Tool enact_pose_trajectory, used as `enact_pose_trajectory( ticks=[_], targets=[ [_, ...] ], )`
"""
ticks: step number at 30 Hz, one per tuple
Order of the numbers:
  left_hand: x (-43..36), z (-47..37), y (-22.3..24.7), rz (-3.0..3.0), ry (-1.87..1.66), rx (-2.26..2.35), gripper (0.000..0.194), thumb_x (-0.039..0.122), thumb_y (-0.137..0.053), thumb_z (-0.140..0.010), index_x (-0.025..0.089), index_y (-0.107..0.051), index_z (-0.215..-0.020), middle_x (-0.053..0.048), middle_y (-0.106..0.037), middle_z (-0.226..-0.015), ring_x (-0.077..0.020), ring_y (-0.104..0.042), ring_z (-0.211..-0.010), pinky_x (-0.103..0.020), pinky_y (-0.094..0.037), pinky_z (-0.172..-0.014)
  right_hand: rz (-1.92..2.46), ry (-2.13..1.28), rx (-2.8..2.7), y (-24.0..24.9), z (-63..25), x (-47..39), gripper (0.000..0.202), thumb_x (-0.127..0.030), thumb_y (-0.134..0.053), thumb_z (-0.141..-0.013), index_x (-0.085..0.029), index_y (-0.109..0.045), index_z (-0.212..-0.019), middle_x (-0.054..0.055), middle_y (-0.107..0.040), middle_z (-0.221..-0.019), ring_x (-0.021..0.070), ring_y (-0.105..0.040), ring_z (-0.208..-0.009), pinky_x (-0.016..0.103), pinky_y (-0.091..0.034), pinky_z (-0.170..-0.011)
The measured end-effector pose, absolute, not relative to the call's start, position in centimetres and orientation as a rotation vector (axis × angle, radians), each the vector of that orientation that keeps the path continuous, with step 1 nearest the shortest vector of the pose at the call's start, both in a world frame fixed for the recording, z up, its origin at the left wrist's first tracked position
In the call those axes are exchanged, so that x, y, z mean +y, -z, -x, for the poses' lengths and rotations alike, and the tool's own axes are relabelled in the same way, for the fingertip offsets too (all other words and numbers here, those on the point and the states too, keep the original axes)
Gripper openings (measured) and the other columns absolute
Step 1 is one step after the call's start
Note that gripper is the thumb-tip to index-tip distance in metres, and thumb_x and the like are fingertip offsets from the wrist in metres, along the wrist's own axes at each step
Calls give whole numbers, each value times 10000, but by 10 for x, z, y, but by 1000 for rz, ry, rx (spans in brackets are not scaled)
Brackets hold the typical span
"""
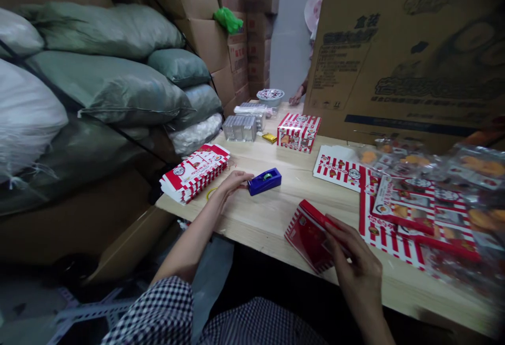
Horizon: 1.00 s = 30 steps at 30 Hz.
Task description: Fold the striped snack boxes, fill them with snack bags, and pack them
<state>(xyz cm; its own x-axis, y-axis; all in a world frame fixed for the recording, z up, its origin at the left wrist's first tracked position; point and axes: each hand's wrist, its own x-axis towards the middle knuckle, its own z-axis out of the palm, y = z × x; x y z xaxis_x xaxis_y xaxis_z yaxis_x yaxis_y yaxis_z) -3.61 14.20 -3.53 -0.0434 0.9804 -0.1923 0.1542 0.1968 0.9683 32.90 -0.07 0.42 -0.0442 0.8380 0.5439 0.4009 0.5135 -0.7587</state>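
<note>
A blue tape dispenser with a green roll lies near the middle of the wooden table. My left hand is at its left end, fingertips close together at the cutter; what they pinch, if anything, is too small to make out. Near the front edge, my right hand grips a red and white striped box by its right side, thumb and fingers around the edge. The box is tilted. Left of my left hand sits a stack of flat striped cartons, with a yellow ring beside it.
An upright striped box, clear plastic packs and a bowl stand at the back. Striped sheets and bagged food cover the right side. A large carton rises behind. Another person's hand rests by the bowl.
</note>
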Motion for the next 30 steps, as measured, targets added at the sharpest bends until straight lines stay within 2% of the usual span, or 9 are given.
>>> enact_pose_trajectory(
  ticks=[4,7,13,16,20,23,25,28,30],
  targets=[
    [126,35,49,-1153,-1091,1439,436,519,-801,-620,122,-624,-656,-121,-737,-898,-195,-669,-832,-351,-526,-832,1081,-514,-1671,-5,-330,-1,209,-226,-579,-945,-260,-710,-1105,96,-670,-1242,260,-658,-1113,352,-574,-749],
    [120,33,61,-1167,-1154,1523,379,472,-779,-649,134,-607,-646,-97,-738,-885,-189,-660,-832,-357,-512,-865,1103,-508,-1658,-5,-331,-2,202,-218,-595,-936,-263,-707,-1097,98,-669,-1240,256,-661,-1093,296,-546,-601],
    [100,24,47,-1256,-1273,1710,199,351,-705,-734,154,-672,-731,-78,-730,-932,-199,-629,-892,-335,-481,-889,1123,-571,-1631,-15,-323,-6,195,-209,-577,-942,-260,-707,-1077,102,-671,-1221,253,-663,-1074,313,-557,-644],
    [75,-3,18,-1321,-1348,1709,208,374,-669,-806,173,-706,-842,-59,-710,-936,-196,-614,-912,-286,-475,-832,1145,-564,-1580,-20,-317,-5,163,-210,-591,-933,-252,-712,-1034,99,-683,-1178,255,-662,-1072,378,-562,-800],
    [28,-73,-25,-1316,-1394,1397,210,368,-662,-867,181,-738,-925,-15,-691,-773,-153,-617,-739,-262,-490,-748,1143,-563,-1500,-20,-311,-4,118,-214,-616,-924,-243,-705,-996,92,-695,-1139,246,-661,-1077,402,-536,-904],
    [0,-129,-43,-1111,-1370,1191,219,352,-708,-845,185,-760,-977,-28,-727,-812,-151,-652,-724,-269,-528,-739,1151,-620,-1456,-19,-307,-7,98,-239,-603,-937,-245,-685,-991,92,-689,-1161,238,-663,-1075,378,-549,-888],
    [-8,-156,-47,-988,-1360,1079,368,337,-741,-822,208,-708,-1164,-23,-735,-841,-149,-672,-735,-275,-548,-758,1143,-641,-1454,-18,-305,-10,88,-242,-595,-942,-245,-673,-983,91,-685,-1168,234,-663,-1077,367,-550,-885],
    [-7,-176,-44,-836,-1388,975,815,303,-783,-787,269,-384,-1497,14,-719,-807,-127,-676,-689,-268,-559,-749,1099,-625,-1484,-18,-304,-13,90,-207,-586,-941,-246,-660,-976,87,-681,-1164,232,-656,-1089,364,-540,-896],
    [-4,-180,-41,-785,-1408,969,974,290,-800,-771,275,-221,-1553,23,-714,-791,-117,-672,-657,-255,-558,-728,1072,-604,-1494,-17,-304,-13,102,-183,-576,-939,-248,-650,-965,85,-681,-1161,232,-655,-1089,367,-537,-895]
  ],
)
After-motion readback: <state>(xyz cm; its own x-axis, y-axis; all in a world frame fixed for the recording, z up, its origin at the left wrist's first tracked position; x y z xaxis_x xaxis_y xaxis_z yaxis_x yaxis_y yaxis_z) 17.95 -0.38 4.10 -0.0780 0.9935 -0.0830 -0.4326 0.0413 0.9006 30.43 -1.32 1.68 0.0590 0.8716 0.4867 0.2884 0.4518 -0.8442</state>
